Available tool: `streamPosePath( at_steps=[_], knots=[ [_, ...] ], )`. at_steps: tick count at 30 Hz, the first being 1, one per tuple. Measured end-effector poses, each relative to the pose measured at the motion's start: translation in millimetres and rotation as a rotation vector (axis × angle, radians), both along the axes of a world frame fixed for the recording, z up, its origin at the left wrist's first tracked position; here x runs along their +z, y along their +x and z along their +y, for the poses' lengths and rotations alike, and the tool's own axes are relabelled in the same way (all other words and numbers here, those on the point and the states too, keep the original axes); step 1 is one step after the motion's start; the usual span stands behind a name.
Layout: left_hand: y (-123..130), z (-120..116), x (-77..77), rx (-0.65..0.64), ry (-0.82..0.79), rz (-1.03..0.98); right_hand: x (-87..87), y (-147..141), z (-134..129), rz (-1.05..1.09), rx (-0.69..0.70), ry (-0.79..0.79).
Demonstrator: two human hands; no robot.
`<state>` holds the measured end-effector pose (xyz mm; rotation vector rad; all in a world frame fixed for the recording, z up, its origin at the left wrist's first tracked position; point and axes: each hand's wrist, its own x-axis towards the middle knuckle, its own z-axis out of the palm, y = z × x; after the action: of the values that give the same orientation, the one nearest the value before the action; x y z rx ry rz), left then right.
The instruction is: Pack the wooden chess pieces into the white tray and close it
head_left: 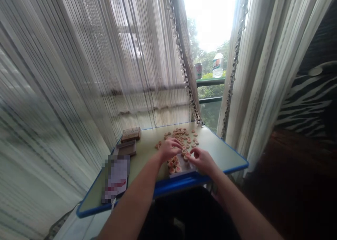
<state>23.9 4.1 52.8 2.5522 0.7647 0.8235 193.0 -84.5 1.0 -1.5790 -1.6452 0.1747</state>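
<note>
**Small round tan pieces [180,131] are lying in and behind a shallow pale box [187,167]**

The box is sitting near the front edge of a pale flat table with a blue rim [143,159]. Pieces are filling the box's left side. The left hand [171,149] is hanging over its back left, and the right hand [203,160] over its right. Along the table's left side, a flat brown box [131,134] is lying farthest back, then a shallow open tray [126,149], then a flat purple rectangle [118,175]. Behind the table, a silver can [198,71] is standing left of a clear plastic bottle [217,66] on a dark rail [210,82].
</note>
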Motion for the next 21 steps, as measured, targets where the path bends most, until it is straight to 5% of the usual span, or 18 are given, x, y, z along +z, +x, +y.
streamPosePath(
  at_steps=[21],
  knots=[
    [9.7,-4.0,-7.8,-0.072,0.035,0.212,3.1,0.6,1.6,-0.118,-0.011,-0.087]
  ],
)
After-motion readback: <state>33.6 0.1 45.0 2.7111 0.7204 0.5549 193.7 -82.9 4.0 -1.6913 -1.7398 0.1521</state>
